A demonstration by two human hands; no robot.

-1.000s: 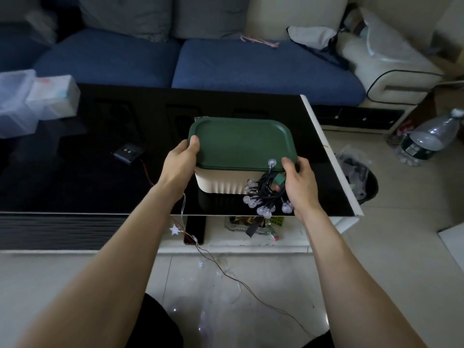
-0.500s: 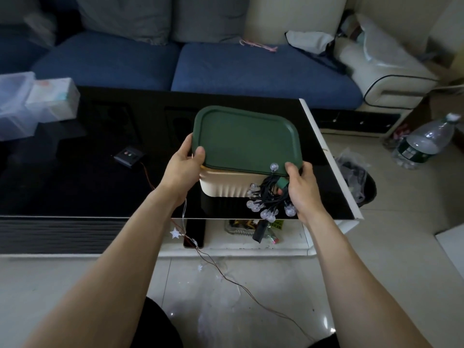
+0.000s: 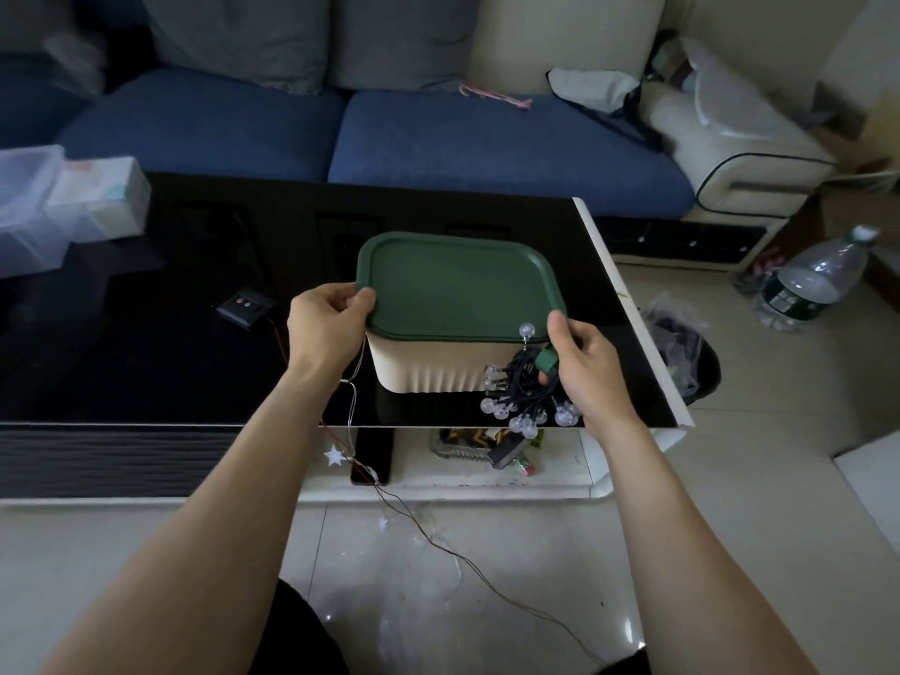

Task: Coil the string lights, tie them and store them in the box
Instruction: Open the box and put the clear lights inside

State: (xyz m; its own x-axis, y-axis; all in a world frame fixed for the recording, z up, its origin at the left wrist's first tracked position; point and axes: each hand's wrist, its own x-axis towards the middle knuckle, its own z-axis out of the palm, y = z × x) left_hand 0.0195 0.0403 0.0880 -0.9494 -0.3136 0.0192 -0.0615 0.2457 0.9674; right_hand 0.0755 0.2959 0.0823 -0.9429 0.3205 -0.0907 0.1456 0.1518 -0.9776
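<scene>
A cream box point(image 3: 428, 365) with a dark green lid point(image 3: 458, 289) stands near the front right of the black glass table point(image 3: 146, 343). My left hand point(image 3: 324, 324) pinches the lid's left front corner. My right hand point(image 3: 587, 367) has its thumb on the lid's right front corner, and its fingers hold a coiled bundle of black string lights point(image 3: 523, 394) with clear round bulbs, bound with a green tie. The bundle hangs against the box's front right side.
A second thin wire with star lights point(image 3: 389, 489) trails from a small black controller point(image 3: 245, 306) over the table edge to the floor. Clear plastic boxes point(image 3: 63, 202) sit at the table's far left. A water bottle point(image 3: 813, 285) and a bin point(image 3: 682, 353) stand at right.
The lid's front edge has come down from its raised tilt and sits lower on the box. My left hand has shifted from cupping the corner to pinching it.
</scene>
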